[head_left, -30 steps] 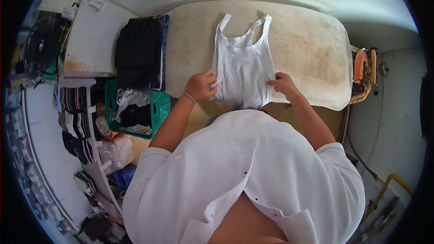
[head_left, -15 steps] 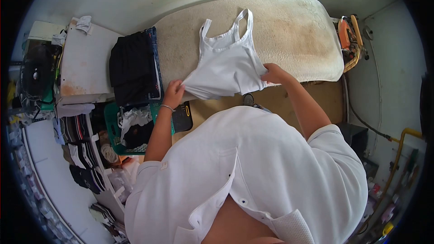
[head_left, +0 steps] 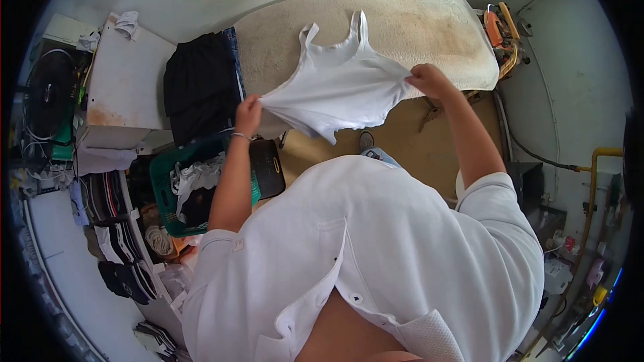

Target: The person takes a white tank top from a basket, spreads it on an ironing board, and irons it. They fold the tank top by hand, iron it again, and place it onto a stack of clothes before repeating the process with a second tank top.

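Between left hand [head_left: 249, 116] and right hand [head_left: 427, 80], white tank top [head_left: 335, 84], pinched by both, stretched taut.

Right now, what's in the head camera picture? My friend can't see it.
A person's left hand and right hand stretch a white tank top wide at the near edge of a padded board. Dark folded clothes and a green basket are on the left.

Black folded clothes [head_left: 198, 87] lie stacked beside a white cabinet [head_left: 124, 77]. Below, a green basket [head_left: 161, 191] holds white and dark items. A black fan [head_left: 50, 94] stands far left; an orange-handled iron [head_left: 494, 29] sits far right.
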A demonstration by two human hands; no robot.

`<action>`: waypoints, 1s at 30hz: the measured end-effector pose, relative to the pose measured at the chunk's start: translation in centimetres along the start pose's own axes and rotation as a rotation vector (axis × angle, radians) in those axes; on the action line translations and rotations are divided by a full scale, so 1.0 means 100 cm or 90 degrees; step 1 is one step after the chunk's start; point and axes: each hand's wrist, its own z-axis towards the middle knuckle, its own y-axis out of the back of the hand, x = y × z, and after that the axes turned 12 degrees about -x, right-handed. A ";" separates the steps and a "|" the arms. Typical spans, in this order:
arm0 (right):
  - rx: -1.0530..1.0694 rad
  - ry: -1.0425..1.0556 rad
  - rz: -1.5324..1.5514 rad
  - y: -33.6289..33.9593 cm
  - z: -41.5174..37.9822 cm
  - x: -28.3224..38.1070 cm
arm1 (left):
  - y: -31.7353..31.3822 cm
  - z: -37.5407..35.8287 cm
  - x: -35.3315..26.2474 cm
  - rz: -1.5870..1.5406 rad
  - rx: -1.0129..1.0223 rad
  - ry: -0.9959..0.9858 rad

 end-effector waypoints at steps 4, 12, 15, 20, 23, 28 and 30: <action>-0.066 0.047 0.028 0.062 -0.025 0.013 | 0.071 -0.003 -0.068 -0.314 0.008 0.031; -0.196 0.241 -0.007 0.165 -0.039 0.127 | 0.167 0.052 -0.193 -0.339 0.130 -0.208; -0.267 0.314 -0.117 0.208 -0.029 0.144 | 0.182 0.066 -0.227 -0.172 0.062 -0.225; -0.274 0.298 0.158 0.253 -0.023 0.136 | 0.199 0.080 -0.256 -0.184 0.061 -0.249; -0.254 0.301 0.212 0.262 -0.020 0.134 | 0.198 0.074 -0.272 -0.163 0.015 -0.288; -0.166 0.345 0.373 0.258 -0.026 0.150 | 0.196 0.076 -0.274 -0.131 0.103 -0.267; -0.137 0.310 0.433 0.256 -0.027 0.145 | 0.193 0.082 -0.273 -0.141 0.085 -0.268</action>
